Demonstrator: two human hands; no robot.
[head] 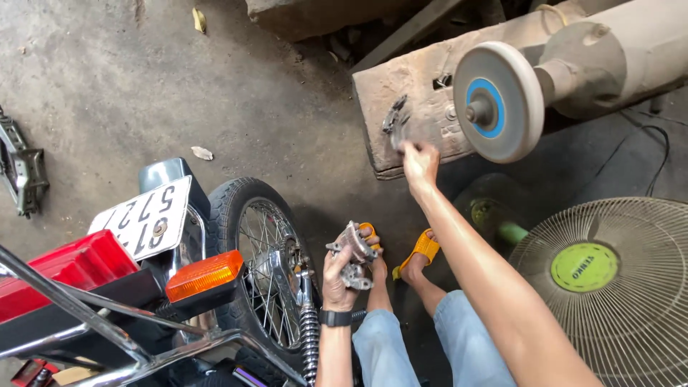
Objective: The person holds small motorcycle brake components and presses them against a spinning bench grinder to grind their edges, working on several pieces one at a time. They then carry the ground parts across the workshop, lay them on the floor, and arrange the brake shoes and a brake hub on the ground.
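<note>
My left hand (337, 276) grips a grey metal engine part (353, 254), held up in front of my knees. A black watch sits on that wrist. My right hand (419, 163) reaches far forward to a small dark metal piece (394, 118) resting against the dusty block (416, 93) under the bench grinder. Its fingers touch or pinch the piece; motion blur hides the exact grip. The grinder's grey wheel (498, 100) with a blue centre hangs just right of that hand.
A motorcycle's rear wheel (261, 251), orange indicator (204, 276), red tail light and number plate (143, 215) fill the lower left. A cream fan (609, 279) stands at lower right. My feet wear yellow sandals (423, 247). A metal bracket (21, 168) lies at far left.
</note>
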